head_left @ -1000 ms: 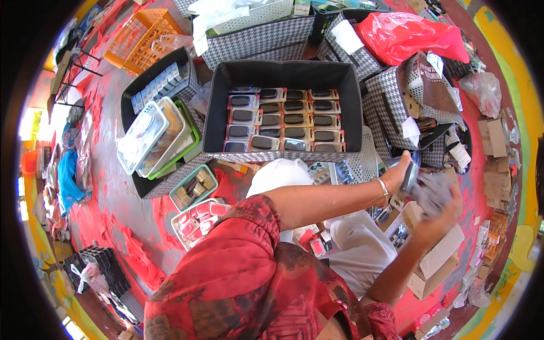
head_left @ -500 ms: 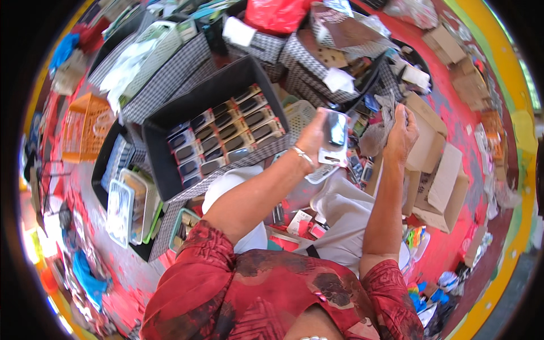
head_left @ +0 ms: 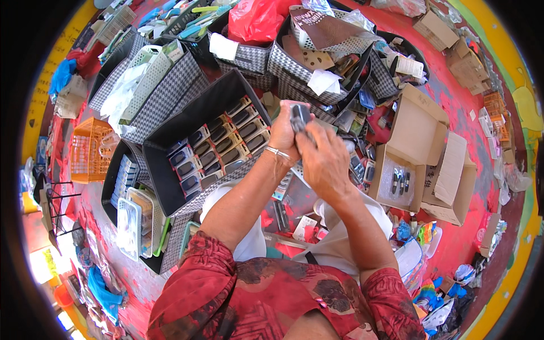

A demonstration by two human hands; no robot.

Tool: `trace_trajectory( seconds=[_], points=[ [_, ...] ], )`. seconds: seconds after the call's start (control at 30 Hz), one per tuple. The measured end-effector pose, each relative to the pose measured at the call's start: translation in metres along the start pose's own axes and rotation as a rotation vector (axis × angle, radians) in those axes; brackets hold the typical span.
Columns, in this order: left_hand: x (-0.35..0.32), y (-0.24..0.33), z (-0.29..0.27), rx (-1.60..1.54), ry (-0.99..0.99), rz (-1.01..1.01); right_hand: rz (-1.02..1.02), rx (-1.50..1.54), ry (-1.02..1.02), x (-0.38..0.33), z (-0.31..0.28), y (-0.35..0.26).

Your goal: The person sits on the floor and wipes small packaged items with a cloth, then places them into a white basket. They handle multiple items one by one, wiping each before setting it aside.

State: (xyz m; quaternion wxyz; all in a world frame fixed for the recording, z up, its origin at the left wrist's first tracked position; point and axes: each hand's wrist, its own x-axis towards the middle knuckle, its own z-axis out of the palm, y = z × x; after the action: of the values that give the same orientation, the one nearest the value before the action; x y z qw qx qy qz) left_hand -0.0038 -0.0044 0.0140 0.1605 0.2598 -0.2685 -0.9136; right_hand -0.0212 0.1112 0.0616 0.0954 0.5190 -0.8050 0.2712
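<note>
where right fingers (head_left: 315, 135) overlap, dark package (head_left: 298, 116) hidden

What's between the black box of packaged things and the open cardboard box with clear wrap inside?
In the head view: the left hand holding a dark item, the right hand touching it, then scattered small packs.

Packaged items (head_left: 218, 134) are set in rows inside a storage box (head_left: 198, 107). A crate (head_left: 84, 160) is placed to its left, and further boxes (head_left: 173, 93) are ranged behind it. To the right, an open carton (head_left: 417, 126) is placed just beside another carton (head_left: 449, 175).
</note>
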Motion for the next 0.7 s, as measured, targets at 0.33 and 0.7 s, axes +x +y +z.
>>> trace_trajectory(
  seconds=[0.33, 0.7],
  points=[
    [-0.008, 0.008, 0.012, 0.036, -0.235, -0.123, 0.618, 0.667, 0.585, 0.013, -0.039, 0.036],
    [-0.023, 0.012, 0.014, 0.302, -0.345, -0.067, 0.444, 0.134, 0.136, 0.015, -0.038, 0.068]
  ],
)
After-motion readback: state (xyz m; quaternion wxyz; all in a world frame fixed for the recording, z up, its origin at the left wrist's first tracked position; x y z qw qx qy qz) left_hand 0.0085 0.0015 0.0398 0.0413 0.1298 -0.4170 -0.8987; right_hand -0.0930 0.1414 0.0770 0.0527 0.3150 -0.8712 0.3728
